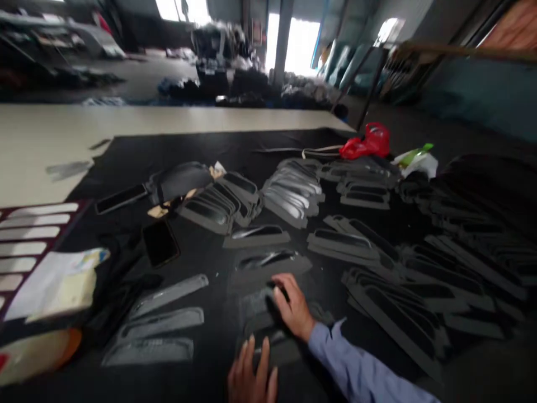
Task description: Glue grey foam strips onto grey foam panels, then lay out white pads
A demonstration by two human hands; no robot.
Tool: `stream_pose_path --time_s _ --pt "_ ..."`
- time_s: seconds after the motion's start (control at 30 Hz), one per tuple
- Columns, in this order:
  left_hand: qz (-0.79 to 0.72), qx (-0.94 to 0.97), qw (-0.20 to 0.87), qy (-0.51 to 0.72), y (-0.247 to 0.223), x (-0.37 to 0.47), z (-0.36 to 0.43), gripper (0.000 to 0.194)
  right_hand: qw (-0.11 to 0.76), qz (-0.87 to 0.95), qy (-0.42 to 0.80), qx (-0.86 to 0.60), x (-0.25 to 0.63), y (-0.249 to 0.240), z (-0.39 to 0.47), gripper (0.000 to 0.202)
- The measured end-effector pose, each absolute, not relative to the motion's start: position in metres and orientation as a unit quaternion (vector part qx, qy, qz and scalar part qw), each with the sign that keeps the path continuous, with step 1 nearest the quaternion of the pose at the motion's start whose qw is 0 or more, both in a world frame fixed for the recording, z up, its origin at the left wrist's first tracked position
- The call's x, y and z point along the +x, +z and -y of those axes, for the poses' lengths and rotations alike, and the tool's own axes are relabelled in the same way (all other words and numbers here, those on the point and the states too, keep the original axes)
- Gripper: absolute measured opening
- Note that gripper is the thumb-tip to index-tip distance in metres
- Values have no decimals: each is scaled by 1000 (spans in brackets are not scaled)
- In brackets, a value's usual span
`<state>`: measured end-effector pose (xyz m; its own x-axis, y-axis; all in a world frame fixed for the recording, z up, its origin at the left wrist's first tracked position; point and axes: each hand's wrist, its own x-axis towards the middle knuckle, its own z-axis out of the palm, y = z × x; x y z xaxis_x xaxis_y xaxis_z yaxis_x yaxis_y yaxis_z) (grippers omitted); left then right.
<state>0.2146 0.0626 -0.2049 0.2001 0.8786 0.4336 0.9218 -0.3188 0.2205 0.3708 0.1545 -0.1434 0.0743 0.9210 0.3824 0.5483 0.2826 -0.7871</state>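
Several flat dark pieces (pixel 287 354) lie on our table (pixel 168 118); we have our left hand (pixel 254 374), fingers spread, beside one, our right hand (pixel 296 310) curled near others, thumb and fingertips apart

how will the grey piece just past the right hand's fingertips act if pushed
The piece would probably slide rather than roll, since it lies flat. It looks thin, so likely light. Its middle shines, so it may feel slick.

A bright window (pixel 172 10) overlooks grey floor (pixel 145 73).
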Motion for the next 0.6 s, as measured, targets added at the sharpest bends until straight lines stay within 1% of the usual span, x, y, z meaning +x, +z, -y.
stream_pose_path --time_s 0.07,0.17,0.27,0.33,0.43,0.5,0.53,0.6 --pt "564 -792 30 -231 -197 214 -48 39 472 635 211 -574 389 -143 -156 23" --pt "551 -802 26 -229 -186 212 -51 41 459 631 167 -603 417 -139 -159 22" --pt "551 -803 24 -225 -180 212 -56 39 424 657 117 -613 431 -137 -156 23" --pt "550 -804 23 -225 -179 212 -56 38 372 687 79 -619 430 -141 -151 26" --pt "550 -805 22 -221 -179 213 -54 38 248 739 20 -626 421 -157 -146 31" --pt "551 -805 23 -219 -178 212 -54 38 185 762 -4 -621 416 -168 -146 33" --pt "551 -805 24 -218 -178 212 -54 38 169 768 -10 -617 414 -172 -146 33" --pt "549 -807 23 -216 -177 211 -54 39 168 770 -9 -615 415 -175 -147 34"
